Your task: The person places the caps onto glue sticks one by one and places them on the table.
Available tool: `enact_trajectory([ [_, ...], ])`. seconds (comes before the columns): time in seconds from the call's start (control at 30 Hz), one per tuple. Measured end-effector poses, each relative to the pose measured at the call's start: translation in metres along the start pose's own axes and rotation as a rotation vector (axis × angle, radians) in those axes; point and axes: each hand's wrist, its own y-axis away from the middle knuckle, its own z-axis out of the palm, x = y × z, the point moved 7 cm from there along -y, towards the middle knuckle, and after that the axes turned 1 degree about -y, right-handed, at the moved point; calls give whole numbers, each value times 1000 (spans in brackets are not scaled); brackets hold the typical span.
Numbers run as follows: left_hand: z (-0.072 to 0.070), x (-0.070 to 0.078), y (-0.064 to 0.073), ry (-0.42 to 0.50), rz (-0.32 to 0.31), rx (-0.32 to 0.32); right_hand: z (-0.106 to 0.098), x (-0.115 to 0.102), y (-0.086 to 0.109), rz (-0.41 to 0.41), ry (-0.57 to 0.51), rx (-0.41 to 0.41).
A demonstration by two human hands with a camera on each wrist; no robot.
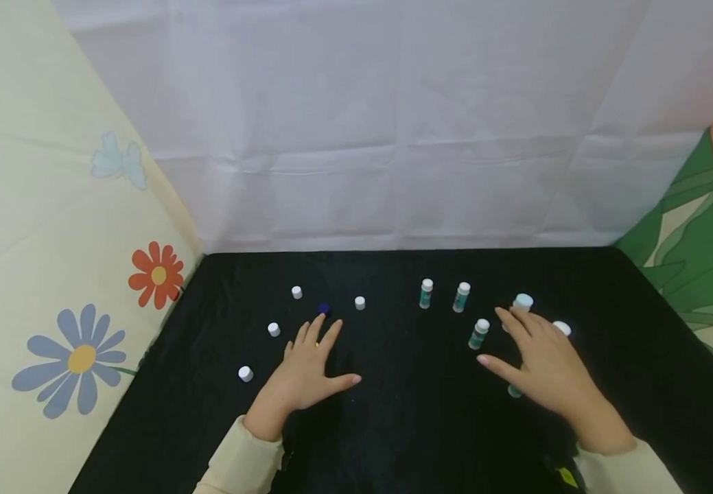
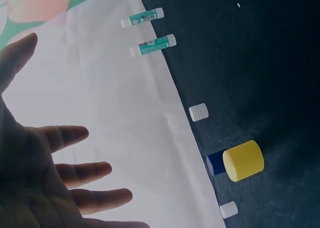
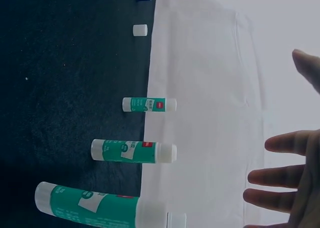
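My left hand [image 1: 303, 377] is spread, fingers straight, over the left part of the black table, holding nothing. In the head view its fingers partly hide a yellow cap; the left wrist view shows this yellow cap [image 2: 244, 161] with a navy cap [image 2: 216, 163] behind it. White caps [image 1: 274, 329] stand around them. My right hand [image 1: 544, 360], also spread and holding nothing, hovers among upright green-and-white glue sticks [image 1: 479, 334] on the right. It partly covers several of them, including one glue stick [image 1: 523, 302] at its fingertips.
Two glue sticks, a left one [image 1: 426, 293] and a right one [image 1: 462, 297], stand toward the back. One white cap [image 1: 360, 302] sits nearer the middle. A white cloth [image 1: 393, 158] hangs behind the black tablecloth [image 1: 387, 425], with printed flower cloths at both sides.
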Motion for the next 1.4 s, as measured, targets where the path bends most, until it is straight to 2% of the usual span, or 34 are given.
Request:
enact_trajectory([
  [0.27, 0, -2, 0, -2, 2, 27, 2, 7, 1, 45, 3, -27],
  [0.6, 0, -3, 1, 27, 10, 56, 1, 12, 1, 59, 11, -8],
  [0.93, 1, -5, 1, 53, 0, 59, 2, 17, 1, 72, 18, -5],
  [1.17, 2, -7, 1, 67, -1, 61, 1, 18, 4, 59, 5, 48],
  [1.4, 4, -8, 2, 78, -9, 57, 0, 22, 4, 81, -2, 29],
])
